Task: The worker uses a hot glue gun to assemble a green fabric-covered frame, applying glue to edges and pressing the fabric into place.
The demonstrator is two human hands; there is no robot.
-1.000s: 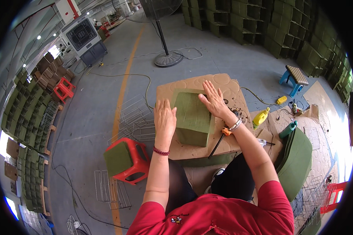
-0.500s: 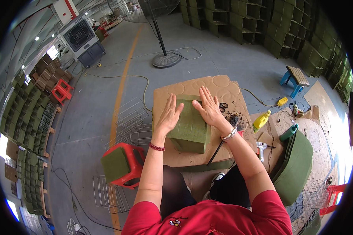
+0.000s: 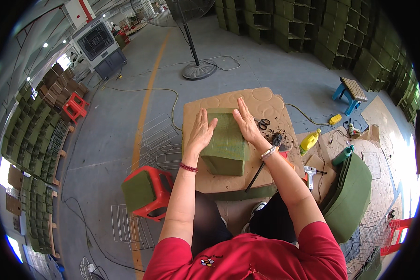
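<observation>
While hands (image 3: 224, 128) flank it, green box (image 3: 225, 140) lengthwise, away

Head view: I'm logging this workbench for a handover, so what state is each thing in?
Green fabric box: upright on the cardboard sheet, pressed from both sides.
Left hand: flat, open, on the box's left side.
Right hand: flat, open, on the box's top right.
Scissors: lying on the cardboard.
Brush: lying by the right wrist.
Yellow bottle: lying tilted.
Red stool: upright, holding a green pad.
</observation>
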